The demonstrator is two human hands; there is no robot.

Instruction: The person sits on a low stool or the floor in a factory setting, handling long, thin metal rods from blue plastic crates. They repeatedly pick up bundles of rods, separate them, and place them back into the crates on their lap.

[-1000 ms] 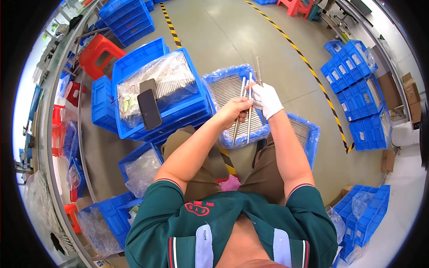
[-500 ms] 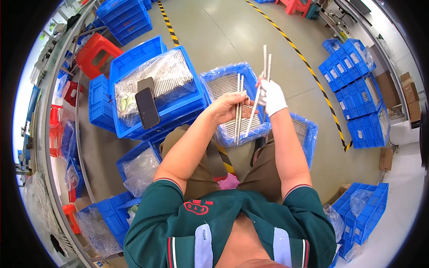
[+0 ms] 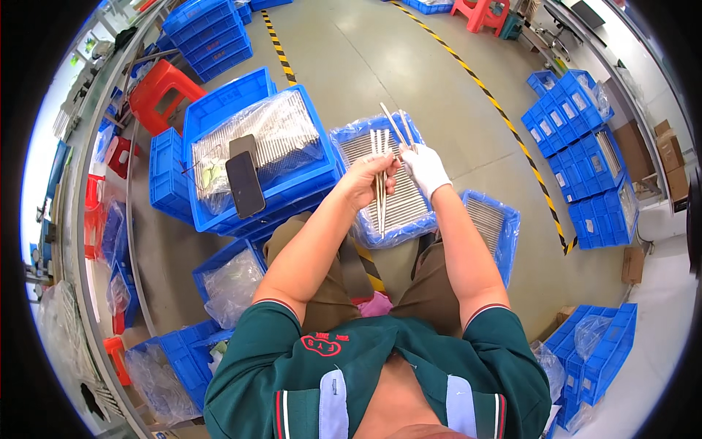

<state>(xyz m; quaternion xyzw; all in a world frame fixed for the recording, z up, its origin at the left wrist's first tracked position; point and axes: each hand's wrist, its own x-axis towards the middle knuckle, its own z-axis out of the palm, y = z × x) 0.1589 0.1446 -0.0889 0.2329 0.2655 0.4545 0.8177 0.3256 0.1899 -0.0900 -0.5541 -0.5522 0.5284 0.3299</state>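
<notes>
My bare left hand [image 3: 368,180] grips a small bundle of thin metal rods [image 3: 380,192] held upright over a blue crate [image 3: 361,136] lined with clear plastic and full of the same rods. My right hand [image 3: 425,168] wears a white glove and pinches two or three more rods [image 3: 395,124] that stick up and fan out above the bundle. Both hands meet just above my knees.
A larger blue crate [image 3: 257,212] at my left holds bagged rods, with two dark phones [image 3: 243,181] lying on top. Another rod crate [image 3: 506,233] stands by my right knee. Stacked blue crates [image 3: 578,139], a red stool [image 3: 162,89] and yellow-black floor tape [image 3: 512,124] surround me.
My gloved right hand lifted a few rods up and apart, then brought them back down toward the bundle in my left hand. The left hand stayed nearly still.
</notes>
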